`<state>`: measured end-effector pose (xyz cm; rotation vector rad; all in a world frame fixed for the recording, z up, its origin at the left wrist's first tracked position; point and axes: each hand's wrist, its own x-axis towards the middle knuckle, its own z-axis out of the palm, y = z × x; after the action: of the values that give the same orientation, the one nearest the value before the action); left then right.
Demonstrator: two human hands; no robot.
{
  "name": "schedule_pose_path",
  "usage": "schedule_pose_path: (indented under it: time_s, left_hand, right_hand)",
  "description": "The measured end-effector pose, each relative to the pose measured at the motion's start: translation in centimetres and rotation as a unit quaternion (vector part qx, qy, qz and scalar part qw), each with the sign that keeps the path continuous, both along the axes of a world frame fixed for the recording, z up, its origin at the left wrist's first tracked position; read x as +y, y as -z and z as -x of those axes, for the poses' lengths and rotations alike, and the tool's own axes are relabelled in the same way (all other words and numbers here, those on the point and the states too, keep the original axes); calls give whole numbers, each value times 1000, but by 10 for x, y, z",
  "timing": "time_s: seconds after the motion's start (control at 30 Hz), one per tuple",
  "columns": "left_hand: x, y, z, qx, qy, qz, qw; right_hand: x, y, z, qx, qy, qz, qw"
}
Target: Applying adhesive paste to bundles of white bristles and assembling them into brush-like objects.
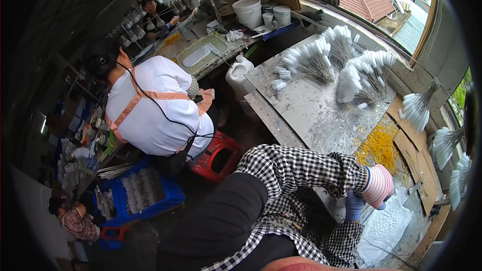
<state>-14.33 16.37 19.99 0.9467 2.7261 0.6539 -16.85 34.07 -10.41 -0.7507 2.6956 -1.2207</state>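
My left hand (378,186), in a pink-and-white striped glove, is bent over with its fingers curled under. Whatever it may be holding is hidden behind it. Just beside and partly behind it is my right hand (354,207) in a bluish glove, its fingers out of sight. The two hands meet or nearly meet above a white plastic sheet (384,228) bearing whitish, wet-looking patches. Close to the left hand lies a pile of yellow rubber bands (377,143). Farther along the worktable (301,108), bundles of thin wires with white ends (369,73) lie together.
More white-ended bundles (423,108) hang along the window side. Brown cardboard (414,163) lines the table's right edge. A co-worker in a white top (158,105) sits by a red stool (219,155). White buckets (248,12) stand on the far bench; blue crates (143,190) are on the left.
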Motion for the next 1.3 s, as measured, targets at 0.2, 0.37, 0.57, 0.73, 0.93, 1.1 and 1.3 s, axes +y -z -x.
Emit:
schedule_pose_path:
  time_s: [0.2,0.37,0.57,0.73,0.93,1.1,1.3]
  left_hand:
    - [1,-12,3,47,20,-39,998]
    - [2,4,3,-3,-44,-11,999]
    - [0,-8,2,-1,-28,30,999]
    - [0,-5,2,-2,-23,10,1000]
    - [2,-3,5,-6,-14,-1,1000]
    - [0,1,6,2,-16,0,1000]
    - [0,-2,5,1,-7,8,1000]
  right_hand:
    - [35,18,5,60,-4,-53,997]
    - [20,11,-5,106,-16,-99,989]
    - [10,6,-2,165,-28,-160,973]
    - [27,15,-8,211,-25,-204,956]
    - [1,9,-17,-343,13,464,817]
    - [-10,-21,-23,-315,55,434,842]
    - [-11,-39,-27,-233,52,307,921]
